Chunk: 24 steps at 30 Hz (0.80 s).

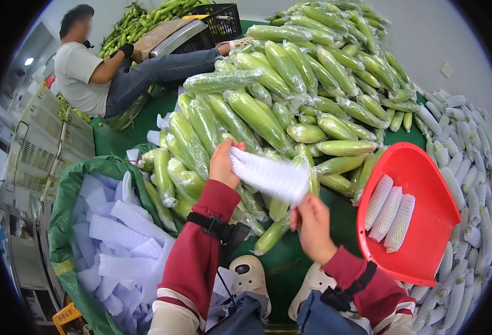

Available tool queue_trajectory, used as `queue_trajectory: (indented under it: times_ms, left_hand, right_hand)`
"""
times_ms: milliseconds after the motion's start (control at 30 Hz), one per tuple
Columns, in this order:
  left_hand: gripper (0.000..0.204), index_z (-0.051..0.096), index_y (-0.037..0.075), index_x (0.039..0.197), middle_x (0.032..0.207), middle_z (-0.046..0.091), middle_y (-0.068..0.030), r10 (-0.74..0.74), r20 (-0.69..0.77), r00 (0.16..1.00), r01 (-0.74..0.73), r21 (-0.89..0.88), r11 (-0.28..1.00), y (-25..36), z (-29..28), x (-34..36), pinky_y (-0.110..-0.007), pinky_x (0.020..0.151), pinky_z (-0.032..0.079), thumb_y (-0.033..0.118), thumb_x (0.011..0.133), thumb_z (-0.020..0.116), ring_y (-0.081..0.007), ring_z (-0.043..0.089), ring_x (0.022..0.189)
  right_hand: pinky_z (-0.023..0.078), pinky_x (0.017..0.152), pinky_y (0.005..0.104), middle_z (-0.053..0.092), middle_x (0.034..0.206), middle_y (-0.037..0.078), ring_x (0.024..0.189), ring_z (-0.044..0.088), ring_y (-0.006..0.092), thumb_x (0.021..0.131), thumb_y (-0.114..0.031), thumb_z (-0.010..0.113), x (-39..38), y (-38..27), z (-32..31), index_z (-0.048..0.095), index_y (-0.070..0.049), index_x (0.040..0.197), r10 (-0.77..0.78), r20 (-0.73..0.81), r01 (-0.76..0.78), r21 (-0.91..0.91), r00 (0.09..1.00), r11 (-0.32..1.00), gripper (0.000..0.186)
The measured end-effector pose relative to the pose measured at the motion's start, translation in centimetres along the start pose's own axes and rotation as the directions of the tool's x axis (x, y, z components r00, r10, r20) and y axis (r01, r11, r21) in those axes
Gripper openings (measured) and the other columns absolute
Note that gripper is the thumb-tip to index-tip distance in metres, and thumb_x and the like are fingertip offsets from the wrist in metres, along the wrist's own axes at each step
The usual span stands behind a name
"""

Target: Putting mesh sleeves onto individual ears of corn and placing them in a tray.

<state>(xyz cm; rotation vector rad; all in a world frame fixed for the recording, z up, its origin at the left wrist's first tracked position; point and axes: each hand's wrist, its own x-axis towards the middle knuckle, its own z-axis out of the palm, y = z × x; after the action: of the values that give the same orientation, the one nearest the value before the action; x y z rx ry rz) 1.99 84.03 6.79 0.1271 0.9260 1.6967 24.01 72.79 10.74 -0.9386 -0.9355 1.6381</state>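
Both hands, left hand [222, 163] & right hand [313, 228], pinch the ends of a white foam net sleeve [269, 176] mid-frame: looks light, soft, stretchy, best held by its rims.

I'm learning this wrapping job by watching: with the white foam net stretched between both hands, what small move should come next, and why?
Probably reach for one of the plastic-wrapped green gourds nearest the feet and slide the foam net over it. The left hand and right hand hold the net empty, and the red tray already holds three netted ones.
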Motion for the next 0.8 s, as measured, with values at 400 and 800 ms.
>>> queue_trajectory:
  times_ms: [400,800]
  left_hand:
    - [0.012,0.049,0.002,0.092,0.079,0.056,-0.0078,0.205,0.132,0.970,-0.237,0.318,0.918,-2.9,1.6,-0.9,-0.033,0.067,0.053,0.013,0.095,0.049,-0.0209,0.062,0.071]
    - [0.014,0.058,0.013,0.098,0.082,0.058,-0.0073,0.109,0.925,0.365,-0.847,0.378,-0.375,-2.7,1.8,-3.1,-0.036,0.052,0.050,0.019,0.085,0.060,-0.0261,0.061,0.059]
  right_hand:
    - [0.048,0.084,0.0272,0.061,0.101,0.004,0.092,0.059,0.0119,0.092,-0.028,0.059,-4.0,5.0,5.2,0.054,-0.004,0.111,0.583,0.353,-0.669,0.204,0.732,0.715,0.031]
    - [0.051,0.075,0.0256,0.063,0.094,0.005,0.084,0.061,0.0113,0.090,-0.030,0.061,-3.8,2.2,5.8,0.057,-0.003,0.105,0.620,0.322,-0.689,0.183,0.716,0.701,0.031]
